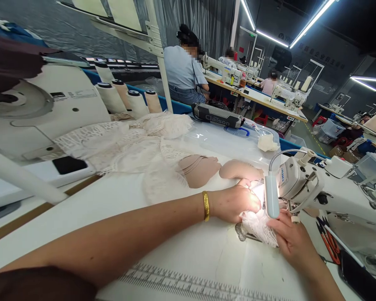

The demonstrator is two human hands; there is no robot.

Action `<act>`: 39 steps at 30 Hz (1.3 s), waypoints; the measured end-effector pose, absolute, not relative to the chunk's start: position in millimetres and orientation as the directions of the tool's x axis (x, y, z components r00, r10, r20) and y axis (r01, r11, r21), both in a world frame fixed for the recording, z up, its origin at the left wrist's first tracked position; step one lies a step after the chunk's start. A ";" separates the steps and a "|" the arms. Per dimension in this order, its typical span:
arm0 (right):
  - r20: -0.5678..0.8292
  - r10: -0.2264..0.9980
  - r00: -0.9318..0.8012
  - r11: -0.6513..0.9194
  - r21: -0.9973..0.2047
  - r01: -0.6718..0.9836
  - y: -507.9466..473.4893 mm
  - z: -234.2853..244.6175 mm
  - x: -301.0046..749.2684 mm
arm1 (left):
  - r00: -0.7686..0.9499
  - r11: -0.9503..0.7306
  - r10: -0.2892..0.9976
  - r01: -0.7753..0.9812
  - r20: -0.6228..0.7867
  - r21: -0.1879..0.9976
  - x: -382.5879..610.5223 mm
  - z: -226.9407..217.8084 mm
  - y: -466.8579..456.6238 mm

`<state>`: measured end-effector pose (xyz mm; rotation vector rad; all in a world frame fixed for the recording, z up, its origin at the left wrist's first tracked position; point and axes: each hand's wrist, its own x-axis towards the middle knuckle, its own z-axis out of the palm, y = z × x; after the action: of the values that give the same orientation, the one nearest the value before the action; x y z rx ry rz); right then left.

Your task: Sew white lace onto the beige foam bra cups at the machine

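My left hand (pixel 235 202), with a gold bangle (pixel 206 205) on its wrist, lies curled on white lace fabric (pixel 257 225) beside the needle area of a white sewing machine (pixel 303 179). My right hand (pixel 290 236) pinches the near edge of the same lace in front of the machine. A small lamp (pixel 271 194) on a gooseneck lights the spot brightly and hides the needle. Beige bra cups (pixel 200 169) lie just beyond my left hand.
A pile of cream lace pieces (pixel 128 144) covers the white table (pixel 163 251). Thread cones (pixel 134 100) stand at the back left. A clear plastic box (pixel 238 138) lies behind. Red scissors (pixel 330 242) rest at right. Other people sit at sewing machines farther back.
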<state>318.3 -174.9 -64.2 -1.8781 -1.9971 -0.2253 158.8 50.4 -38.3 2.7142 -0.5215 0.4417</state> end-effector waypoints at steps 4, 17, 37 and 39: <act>0.336 0.942 -0.007 0.021 -0.037 0.999 -176.4 -58.7 322.9 | 0.897 -0.902 -0.290 -0.373 0.334 0.218 152.2 -32.2 50.3; 0.413 0.907 -0.084 0.109 -0.038 0.993 -169.2 -62.8 302.1 | 0.957 -0.978 -0.152 -0.182 0.249 0.103 139.4 -32.9 20.8; 0.278 0.956 0.097 0.039 -0.446 0.894 -184.6 -35.8 323.5 | 0.914 -0.905 -0.324 -0.375 0.244 0.201 146.6 -23.7 34.5; 0.283 0.948 0.147 0.043 -0.569 0.821 -178.3 -40.5 322.1 | 0.906 -0.901 -0.333 -0.387 0.260 0.194 149.0 -24.0 38.0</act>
<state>322.1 -178.3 -40.5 -1.7973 -1.6948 0.2577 149.0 38.0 -24.0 2.8282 -0.5424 0.3242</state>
